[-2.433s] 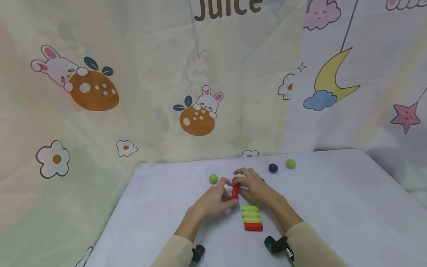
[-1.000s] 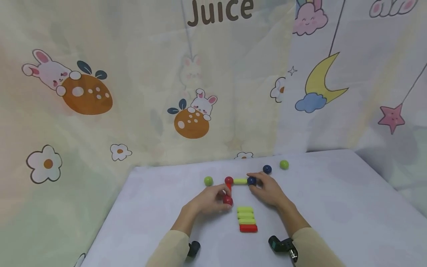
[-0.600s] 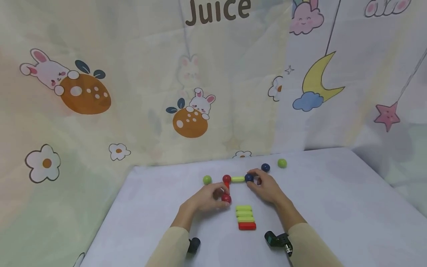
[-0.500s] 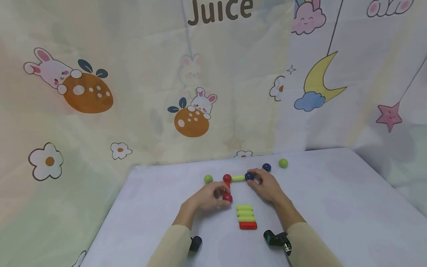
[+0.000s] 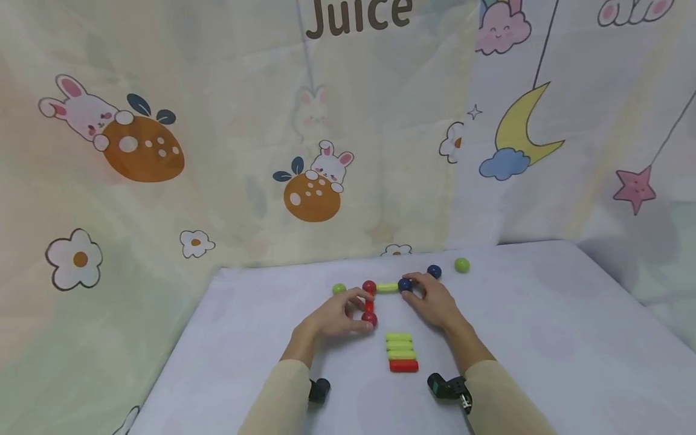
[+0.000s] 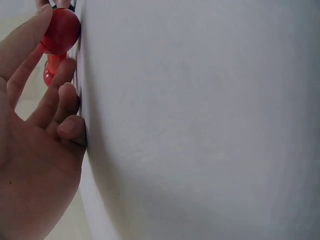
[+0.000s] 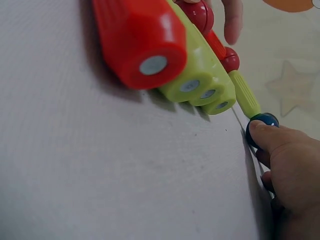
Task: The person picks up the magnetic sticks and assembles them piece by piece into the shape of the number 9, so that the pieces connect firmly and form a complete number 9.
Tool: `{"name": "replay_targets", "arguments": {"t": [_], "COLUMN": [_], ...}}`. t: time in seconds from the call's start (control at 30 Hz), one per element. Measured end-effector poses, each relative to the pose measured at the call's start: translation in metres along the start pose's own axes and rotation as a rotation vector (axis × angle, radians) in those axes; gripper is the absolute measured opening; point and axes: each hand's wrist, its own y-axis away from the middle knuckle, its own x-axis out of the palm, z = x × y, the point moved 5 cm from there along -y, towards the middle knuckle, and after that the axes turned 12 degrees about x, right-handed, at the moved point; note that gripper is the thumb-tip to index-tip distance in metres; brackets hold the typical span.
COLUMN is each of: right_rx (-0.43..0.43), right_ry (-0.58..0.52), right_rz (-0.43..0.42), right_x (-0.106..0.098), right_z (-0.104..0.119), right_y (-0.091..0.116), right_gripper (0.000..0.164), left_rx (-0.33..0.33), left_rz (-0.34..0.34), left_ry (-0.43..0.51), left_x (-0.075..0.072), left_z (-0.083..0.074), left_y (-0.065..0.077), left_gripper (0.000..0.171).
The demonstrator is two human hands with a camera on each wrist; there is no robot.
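Observation:
A chain of toy rods and balls lies on the white table. Its near red ball (image 5: 369, 319) is pinched between the thumb and fingers of my left hand (image 5: 333, 315). From there a red rod (image 5: 369, 306) runs back to the far red ball (image 5: 369, 286). A yellow-green rod (image 5: 388, 288) leads right to a dark blue ball (image 5: 404, 284), which my right hand (image 5: 435, 300) pinches. In the left wrist view, the thumb lies along the near red ball (image 6: 61, 31). The right wrist view shows the thumb pressed to the blue ball (image 7: 261, 130).
Several yellow-green rods (image 5: 399, 346) and one red rod (image 5: 403, 366) lie side by side nearer me, with silver discs in their ends. A green ball (image 5: 339, 289) sits left of the chain. Another dark blue ball (image 5: 434, 271) and green ball (image 5: 462, 264) are farther back right.
My right hand has gone from the far red ball to the blue ball, and the yellow-green rod now shows between them. My left hand still holds the near red ball.

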Motion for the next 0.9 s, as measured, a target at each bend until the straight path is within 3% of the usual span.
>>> {"name": "replay_targets", "arguments": {"t": [0.13,0.33,0.53,0.67,0.9], "right_rx": [-0.003,0.018,0.030,0.020,-0.014], "right_ry": [0.009,0.012,0.018,0.027,0.050], "right_rz": [-0.006,-0.002,-0.008,-0.012,0.020], "right_x": [-0.001,0.001,0.003,0.002,0.000], "right_z": [-0.003,-0.005,-0.001,0.002,-0.001], "right_y": [-0.001,-0.001,0.000,0.001,0.000], "right_gripper": [0.046,0.047,0.047,0.047,0.046], "left_rx": [-0.008,-0.013,-0.017,-0.036,-0.035], "left_rz": [-0.018,-0.023,0.019,0.035,0.007], "left_ry": [-0.021,-0.071,-0.080,-0.085,-0.038], "left_x": [0.000,0.001,-0.001,-0.005,-0.002], "left_z": [-0.002,-0.007,-0.010,-0.007,0.002], "left_y": [-0.003,-0.007,-0.010,-0.010,-0.011], "left_gripper": [0.066,0.075,0.085,0.082,0.075]}}
